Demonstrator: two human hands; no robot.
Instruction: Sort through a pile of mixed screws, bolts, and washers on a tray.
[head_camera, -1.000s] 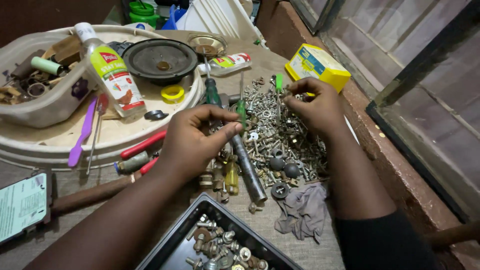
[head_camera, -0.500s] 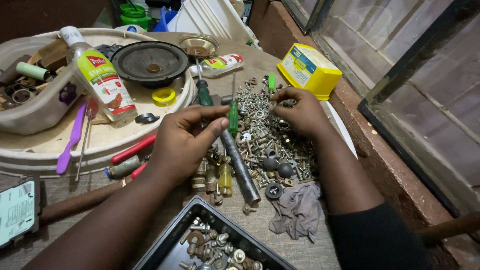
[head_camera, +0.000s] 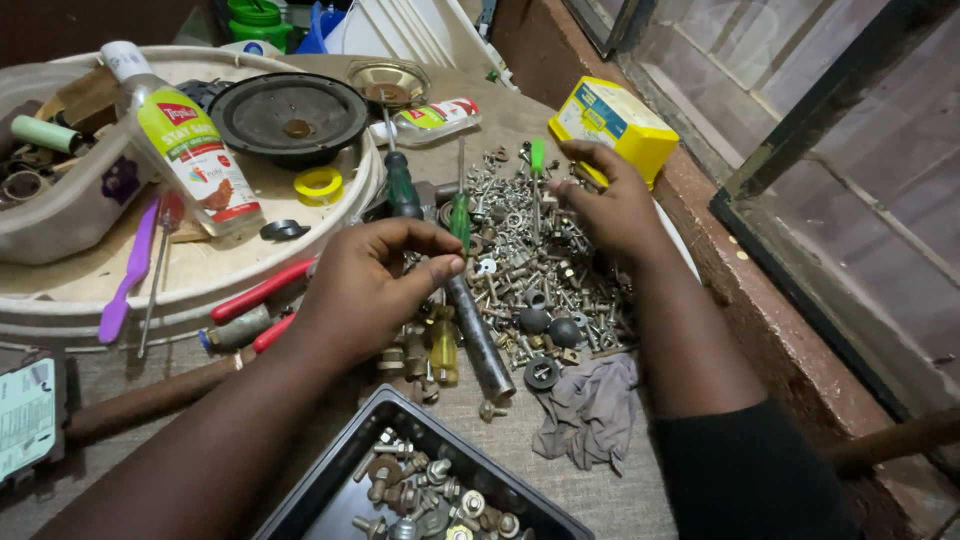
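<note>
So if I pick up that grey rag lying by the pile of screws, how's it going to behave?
The grey rag lies crumpled in soft folds, so it would likely go floppy and drape from the fingers. It looks thin, so probably light. Its upper edge meets the pile of screws, so lifting or pushing it may drag a few loose pieces along.

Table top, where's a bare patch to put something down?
Bare cloth lies between the black tray and the grey rag, running to the near edge. The screw pile between the left hand and right hand is crowded.
</note>
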